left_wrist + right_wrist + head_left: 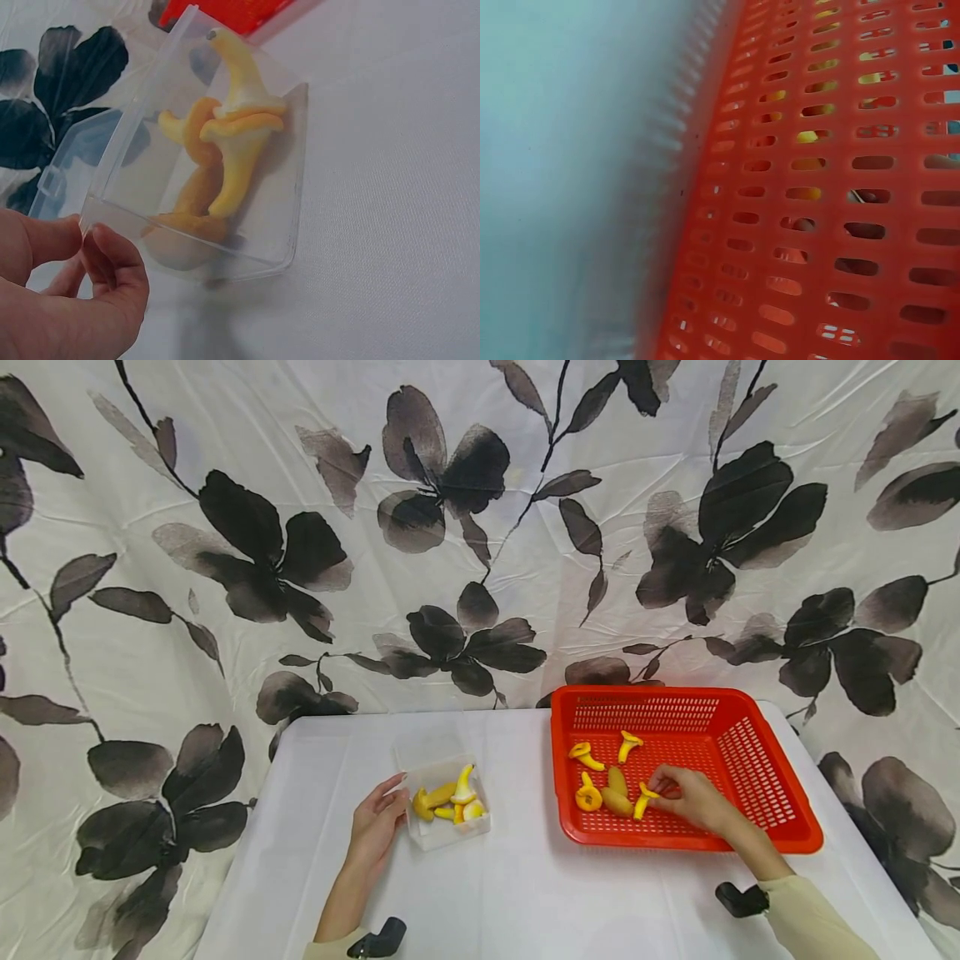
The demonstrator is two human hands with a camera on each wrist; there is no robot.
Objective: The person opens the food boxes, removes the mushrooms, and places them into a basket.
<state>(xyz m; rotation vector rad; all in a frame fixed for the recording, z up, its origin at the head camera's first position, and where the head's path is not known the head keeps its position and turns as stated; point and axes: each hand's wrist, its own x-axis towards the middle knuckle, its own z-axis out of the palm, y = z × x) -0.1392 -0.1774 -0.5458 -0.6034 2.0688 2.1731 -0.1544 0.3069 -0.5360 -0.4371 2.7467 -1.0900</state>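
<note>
My left hand pinches the near left corner of a clear plastic box between thumb and fingers. The box lid stands folded back behind it. Inside lie several yellow chanterelle mushrooms, along with a brownish-yellow oblong piece. Over in the red basket, my right hand holds a small yellow chanterelle at its fingertips. Close to it on the basket floor are two brownish oval pieces and more chanterelles. The basket wall hides most of that hand in the right wrist view.
A white cloth covers the table under box and basket. Behind it hangs a white curtain with dark flowers. The basket's slotted wall rises between the right wrist camera and the basket's contents.
</note>
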